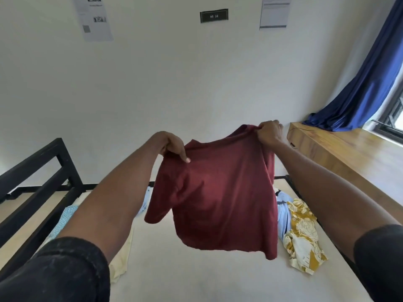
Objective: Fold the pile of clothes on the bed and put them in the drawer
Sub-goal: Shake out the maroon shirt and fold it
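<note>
Head view: soft, limp maroon T-shirt point(218, 199)

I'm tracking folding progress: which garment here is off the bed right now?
The maroon T-shirt, gripped by the left hand and right hand; the other clothes lie on the mattress.

The maroon T-shirt point(218, 203) conceals the middle of the clothes pile point(301, 232) and part of the bed point(196, 280). Print on the wall papers point(93, 18) is illegible. The window point(392, 118) is cropped at the right edge.
</note>
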Demonstrator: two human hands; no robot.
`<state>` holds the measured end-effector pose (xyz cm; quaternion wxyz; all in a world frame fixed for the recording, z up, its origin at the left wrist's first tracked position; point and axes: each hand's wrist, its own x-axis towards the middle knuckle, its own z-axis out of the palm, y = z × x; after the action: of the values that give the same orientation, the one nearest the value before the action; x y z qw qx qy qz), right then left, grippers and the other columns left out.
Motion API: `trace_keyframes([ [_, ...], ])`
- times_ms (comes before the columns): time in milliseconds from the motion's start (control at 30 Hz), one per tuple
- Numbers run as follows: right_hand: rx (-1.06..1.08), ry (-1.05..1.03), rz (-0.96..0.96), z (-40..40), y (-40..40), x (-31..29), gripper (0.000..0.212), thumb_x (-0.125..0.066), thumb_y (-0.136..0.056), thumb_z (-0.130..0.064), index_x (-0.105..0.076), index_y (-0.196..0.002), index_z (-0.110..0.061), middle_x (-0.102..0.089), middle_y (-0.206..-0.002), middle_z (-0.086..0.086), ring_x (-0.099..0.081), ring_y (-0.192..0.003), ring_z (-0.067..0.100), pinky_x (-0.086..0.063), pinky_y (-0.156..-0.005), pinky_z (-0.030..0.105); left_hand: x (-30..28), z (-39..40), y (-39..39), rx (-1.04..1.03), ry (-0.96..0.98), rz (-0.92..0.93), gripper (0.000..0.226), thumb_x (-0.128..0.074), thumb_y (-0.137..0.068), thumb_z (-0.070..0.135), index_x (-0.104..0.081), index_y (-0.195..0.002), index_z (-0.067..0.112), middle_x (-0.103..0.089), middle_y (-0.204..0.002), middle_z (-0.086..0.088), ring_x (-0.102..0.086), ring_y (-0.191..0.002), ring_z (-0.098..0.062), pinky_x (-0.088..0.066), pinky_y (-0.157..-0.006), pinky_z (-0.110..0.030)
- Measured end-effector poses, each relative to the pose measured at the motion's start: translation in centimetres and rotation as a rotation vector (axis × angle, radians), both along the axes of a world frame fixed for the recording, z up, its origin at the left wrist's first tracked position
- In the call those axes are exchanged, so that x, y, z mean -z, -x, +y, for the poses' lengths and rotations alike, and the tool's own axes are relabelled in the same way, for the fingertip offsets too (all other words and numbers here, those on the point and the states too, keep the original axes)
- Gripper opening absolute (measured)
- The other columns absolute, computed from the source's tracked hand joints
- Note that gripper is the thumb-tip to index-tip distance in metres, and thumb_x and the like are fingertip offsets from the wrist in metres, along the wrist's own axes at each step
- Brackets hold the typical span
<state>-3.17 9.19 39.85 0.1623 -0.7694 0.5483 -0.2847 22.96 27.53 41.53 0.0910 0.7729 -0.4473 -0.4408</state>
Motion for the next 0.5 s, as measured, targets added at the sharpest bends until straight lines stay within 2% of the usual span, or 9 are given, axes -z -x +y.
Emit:
trace_keyframes([
  [67,0.113,-0.066,0.004,-0.4,-1.2,1.0,0.023,-0.05,-0.092,-0.015,-0.071,-0.096,-0.007,-0.065,-0.104,0.018,-0.062,-0.101,0.036,-0.052,-0.087,0.041,0.3,-0.9,1.3,-0.085,0.1,0.138,0.027,-0.066,-0.094,0.021,-0.066,-0.112,0.002,-0.073,-0.107,-0.012,-0.069,-0.1,-0.026,-0.051,-0.099,-0.046],
  [133,-0.014,-0.311,-0.196,0.3,-2.2,2.5,0.02,-0.049,-0.094,-0.009,-0.068,-0.094,-0.004,-0.067,-0.086,0.013,-0.069,-0.072,0.021,-0.061,-0.064,0.031,0.6,-1.7,2.6,-0.235,0.249,0.305,0.021,-0.058,-0.099,0.021,-0.064,-0.107,0.003,-0.072,-0.102,-0.011,-0.068,-0.09,-0.022,-0.056,-0.089,-0.038],
  [200,-0.181,-0.478,-0.355,3.4,-2.9,4.3,0.022,-0.052,-0.095,-0.006,-0.055,-0.112,-0.019,-0.055,-0.08,0.001,-0.061,-0.053,0.004,-0.049,-0.045,0.012,1.1,-2.6,4.1,-0.37,0.397,0.33,0.016,-0.052,-0.102,0.018,-0.061,-0.101,0.004,-0.067,-0.093,-0.011,-0.064,-0.075,-0.019,-0.056,-0.069,-0.03],
  [267,-0.26,-0.579,-0.57,6.5,-3.2,6.8,0.03,-0.051,-0.097,-0.003,-0.048,-0.122,-0.019,-0.05,-0.077,0.0,-0.054,-0.052,0.009,-0.044,-0.039,0.015,1.7,-3.5,5.4,-0.492,0.485,0.395,0.021,-0.044,-0.102,0.006,-0.058,-0.086,0.004,-0.061,-0.081,-0.01,-0.059,-0.061,-0.016,-0.053,-0.055,-0.026],
  [300,-0.273,-0.613,-0.667,7.8,-3.3,8.0,0.017,-0.05,-0.099,-0.008,-0.053,-0.114,-0.014,-0.048,-0.072,0.0,-0.048,-0.055,0.014,-0.039,-0.038,0.017,1.8,-3.9,5.8,-0.548,0.509,0.497,0.028,-0.039,-0.101,0.0,-0.056,-0.079,0.003,-0.059,-0.074,-0.01,-0.058,-0.052,-0.015,-0.053,-0.049,-0.026],
  [333,-0.285,-0.646,-0.719,9.1,-3.2,9.1,0.011,-0.05,-0.102,-0.02,-0.058,-0.1,-0.013,-0.049,-0.067,0.0,-0.046,-0.058,0.014,-0.038,-0.042,0.018,2.0,-4.1,6.1,-0.604,0.533,0.623,0.033,-0.033,-0.1,-0.005,-0.055,-0.075,0.001,-0.059,-0.065,-0.01,-0.058,-0.045,-0.015,-0.053,-0.044,-0.025],
  [367,-0.326,-0.699,-0.719,9.9,-2.9,10.3,0.03,-0.047,-0.103,-0.038,-0.062,-0.091,-0.015,-0.055,-0.067,-0.002,-0.052,-0.061,0.013,-0.039,-0.048,0.02,2.2,-4.2,6.2,-0.663,0.57,0.752,0.035,-0.029,-0.101,-0.006,-0.054,-0.076,-0.001,-0.06,-0.059,-0.011,-0.06,-0.041,-0.016,-0.054,-0.041,-0.026],
  [433,-0.45,-0.862,-0.812,11.1,-1.9,12.7,0.052,-0.041,-0.095,-0.064,-0.071,-0.103,-0.023,-0.07,-0.083,-0.006,-0.065,-0.077,0.011,-0.047,-0.065,0.024,2.4,-4.4,6.5,-0.785,0.661,0.952,0.035,-0.025,-0.103,-0.003,-0.053,-0.083,-0.009,-0.063,-0.062,-0.017,-0.064,-0.041,-0.021,-0.052,-0.039,-0.027],
  [500,-0.512,-0.939,-0.906,11.6,-0.9,14.8,0.051,-0.055,-0.092,-0.056,-0.07,-0.12,-0.015,-0.072,-0.107,0.004,-0.066,-0.097,0.019,-0.051,-0.084,0.032,2.4,-4.8,6.6,-0.895,0.74,1.088,0.034,-0.024,-0.104,-0.002,-0.052,-0.086,-0.011,-0.061,-0.067,-0.021,-0.062,-0.037,-0.024,-0.049,-0.035,-0.027],
])
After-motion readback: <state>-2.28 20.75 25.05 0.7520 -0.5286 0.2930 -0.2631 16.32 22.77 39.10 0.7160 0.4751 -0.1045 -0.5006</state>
